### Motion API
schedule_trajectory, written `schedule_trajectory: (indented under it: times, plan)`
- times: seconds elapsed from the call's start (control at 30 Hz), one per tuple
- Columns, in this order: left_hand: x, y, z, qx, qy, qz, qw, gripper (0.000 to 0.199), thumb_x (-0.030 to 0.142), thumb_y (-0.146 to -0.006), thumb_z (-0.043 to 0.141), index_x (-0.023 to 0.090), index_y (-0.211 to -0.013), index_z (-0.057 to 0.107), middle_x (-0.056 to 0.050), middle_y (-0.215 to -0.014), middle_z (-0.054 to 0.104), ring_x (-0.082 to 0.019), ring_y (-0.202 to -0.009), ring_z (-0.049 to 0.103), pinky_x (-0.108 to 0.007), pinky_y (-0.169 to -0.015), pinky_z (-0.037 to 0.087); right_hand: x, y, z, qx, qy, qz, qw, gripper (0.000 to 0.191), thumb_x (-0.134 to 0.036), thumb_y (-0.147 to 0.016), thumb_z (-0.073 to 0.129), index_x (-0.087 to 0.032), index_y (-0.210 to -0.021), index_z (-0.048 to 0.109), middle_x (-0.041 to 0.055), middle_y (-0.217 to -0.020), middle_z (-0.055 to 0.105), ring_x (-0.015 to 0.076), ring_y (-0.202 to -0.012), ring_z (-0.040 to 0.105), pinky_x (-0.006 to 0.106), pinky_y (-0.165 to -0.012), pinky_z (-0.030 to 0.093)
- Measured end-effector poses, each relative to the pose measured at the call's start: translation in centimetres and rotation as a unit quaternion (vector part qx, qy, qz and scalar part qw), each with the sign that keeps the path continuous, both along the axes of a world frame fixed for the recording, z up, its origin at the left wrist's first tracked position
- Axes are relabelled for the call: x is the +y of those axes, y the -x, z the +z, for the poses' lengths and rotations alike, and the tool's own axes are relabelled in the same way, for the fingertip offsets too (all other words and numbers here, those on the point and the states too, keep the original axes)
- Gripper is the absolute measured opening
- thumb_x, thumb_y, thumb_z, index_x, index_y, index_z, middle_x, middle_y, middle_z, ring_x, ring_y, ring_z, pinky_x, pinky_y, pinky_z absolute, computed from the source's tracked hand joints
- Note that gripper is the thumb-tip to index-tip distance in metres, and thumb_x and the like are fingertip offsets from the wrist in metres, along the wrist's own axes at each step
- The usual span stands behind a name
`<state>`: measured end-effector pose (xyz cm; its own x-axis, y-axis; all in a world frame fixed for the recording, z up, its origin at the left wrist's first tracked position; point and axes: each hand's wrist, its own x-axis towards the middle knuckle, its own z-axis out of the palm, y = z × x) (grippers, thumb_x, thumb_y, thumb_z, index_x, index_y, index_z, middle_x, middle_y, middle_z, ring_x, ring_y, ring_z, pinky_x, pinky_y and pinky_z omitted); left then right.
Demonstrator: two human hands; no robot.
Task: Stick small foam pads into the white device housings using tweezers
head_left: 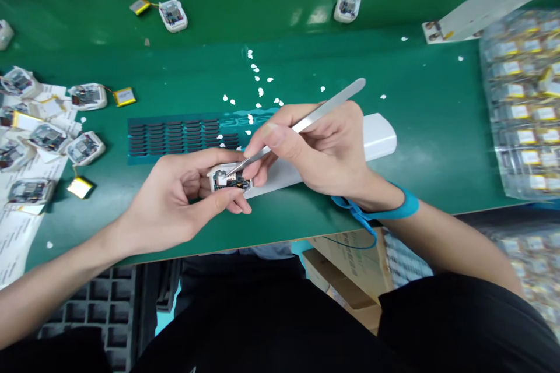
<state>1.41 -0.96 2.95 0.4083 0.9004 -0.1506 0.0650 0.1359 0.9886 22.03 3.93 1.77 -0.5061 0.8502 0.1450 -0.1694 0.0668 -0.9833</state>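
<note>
Circuit board (230,180) in left hand (172,201) — tweezers (301,126) in right hand (317,148), tips at it.

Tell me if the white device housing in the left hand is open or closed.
Open: the white housing has no cover over its circuit board.

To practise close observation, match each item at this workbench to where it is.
Items:
1. steel tweezers
2. blue wrist strap
3. white-cased circuit board
4. gold-labelled flat battery

Places:
A. on the green mat, beside a white casing
B. gripped in the left hand
C. around the right wrist
D. held in the right hand

Pairs: 1-D, 2-C, 3-B, 4-A
</note>
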Motion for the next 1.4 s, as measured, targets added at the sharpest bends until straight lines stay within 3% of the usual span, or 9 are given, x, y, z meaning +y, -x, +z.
schedule_trajectory:
  times: [0.33,0.63,0.77,0.87,1.03,1.13,1.23,1.3,1.4]
  plan:
    - [-0.1,-0.2,0.3,0.019,0.008,0.000,1.000,0.009,0.010,-0.089,0.073,0.015,-0.097,0.073,0.001,-0.079,0.080,-0.015,-0.070,0.081,-0.015,-0.069,0.068,0.0,0.3,-0.3,0.034,0.011,0.003,0.999,0.031,-0.040,-0.099,0.076,-0.015,-0.080,0.076,-0.0004,-0.071,0.080,0.0103,-0.053,0.074,0.017,-0.050,0.062]
    - [-0.3,-0.3,0.5,0.007,0.013,0.014,1.000,0.010,0.011,-0.092,0.067,0.016,-0.094,0.076,0.000,-0.080,0.079,-0.017,-0.069,0.081,-0.020,-0.069,0.070,-0.3,0.3,-0.5,0.026,-0.013,0.014,0.999,0.029,-0.039,-0.100,0.074,-0.016,-0.083,0.076,-0.0001,-0.074,0.080,0.0110,-0.056,0.075,0.018,-0.053,0.064]
    - [0.3,0.3,0.5,0.022,0.012,-0.003,1.000,0.017,0.014,-0.096,0.067,0.016,-0.106,0.080,-0.003,-0.084,0.082,-0.018,-0.067,0.081,-0.023,-0.065,0.070,0.2,0.1,-0.5,0.036,-0.109,-0.095,0.989,0.026,-0.038,-0.102,0.071,-0.020,-0.084,0.076,-0.0002,-0.076,0.081,0.0139,-0.060,0.077,0.023,-0.052,0.065]
    - [1.1,1.3,0.3,0.048,-0.052,0.062,0.996,0.021,0.019,-0.101,0.067,0.016,-0.118,0.079,-0.005,-0.090,0.083,-0.019,-0.072,0.082,-0.026,-0.071,0.071,1.3,-0.3,-1.0,-0.011,-0.196,-0.194,0.961,0.021,-0.037,-0.102,0.071,-0.023,-0.087,0.077,0.0003,-0.080,0.081,0.0158,-0.069,0.079,0.025,-0.058,0.066]
    - [2.2,2.6,0.0,0.055,-0.197,0.194,0.959,0.015,0.019,-0.102,0.068,0.016,-0.111,0.080,-0.006,-0.098,0.082,-0.021,-0.082,0.082,-0.033,-0.076,0.070,3.1,-0.9,-2.8,-0.145,-0.248,-0.095,0.953,0.026,-0.035,-0.108,0.061,-0.020,-0.094,0.077,0.0014,-0.099,0.082,0.0108,-0.076,0.077,0.022,-0.070,0.062]
    - [2.4,2.9,-0.1,0.180,-0.246,0.144,0.941,0.017,0.023,-0.103,0.064,0.015,-0.106,0.078,-0.004,-0.084,0.079,-0.015,-0.070,0.074,-0.025,-0.061,0.056,3.6,-1.1,-3.1,-0.195,-0.301,-0.038,0.933,0.040,-0.039,-0.111,0.055,-0.016,-0.086,0.076,0.0030,-0.095,0.081,0.0113,-0.081,0.076,0.025,-0.080,0.059]
    - [2.5,3.1,-0.4,0.307,-0.305,0.037,0.901,0.022,0.027,-0.106,0.057,0.016,-0.108,0.075,0.000,-0.073,0.073,-0.010,-0.052,0.056,-0.026,-0.048,0.036,3.7,-1.3,-2.9,-0.230,-0.337,-0.011,0.913,0.041,-0.036,-0.111,0.056,-0.015,-0.082,0.076,0.0032,-0.094,0.082,0.0137,-0.087,0.077,0.026,-0.082,0.058]
    - [2.7,3.1,-0.7,0.323,-0.319,-0.028,0.891,0.022,0.024,-0.107,0.053,0.017,-0.110,0.073,0.001,-0.074,0.072,-0.010,-0.048,0.053,-0.025,-0.050,0.038,3.5,-1.4,-2.7,-0.246,-0.351,-0.008,0.904,0.037,-0.034,-0.110,0.058,-0.015,-0.085,0.078,0.0035,-0.099,0.083,0.0150,-0.091,0.078,0.027,-0.083,0.058]
    - [3.0,3.0,-1.3,0.323,-0.340,-0.082,0.880,0.025,0.022,-0.108,0.048,0.016,-0.116,0.072,-0.004,-0.091,0.077,-0.017,-0.070,0.070,-0.027,-0.070,0.053,3.0,-1.4,-2.7,-0.260,-0.372,-0.020,0.891,0.033,-0.031,-0.110,0.059,-0.015,-0.092,0.080,0.0039,-0.106,0.084,0.0165,-0.095,0.079,0.028,-0.085,0.059]
